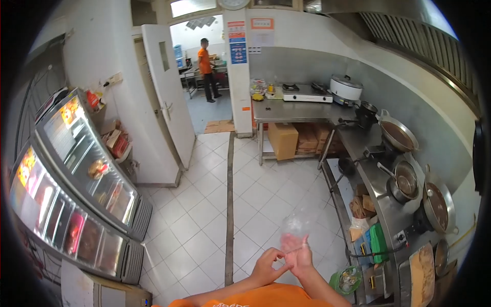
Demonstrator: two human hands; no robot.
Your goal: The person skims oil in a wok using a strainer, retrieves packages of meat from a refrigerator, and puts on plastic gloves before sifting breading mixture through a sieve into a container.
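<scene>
Your place: a working kitchen
Your cooking line: woks point(439, 203) and pans point(405, 180) on a steel counter point(371, 161)
Overhead: a metal extractor hood point(409, 41)
Your left: glass-door display fridges point(76, 215)
Far table: a two-burner stove point(307, 93), a large lidded cooker point(346, 89)

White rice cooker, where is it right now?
The rice cooker is in the head view, right of centre, on the far metal counter, just right of the white stove.
</scene>
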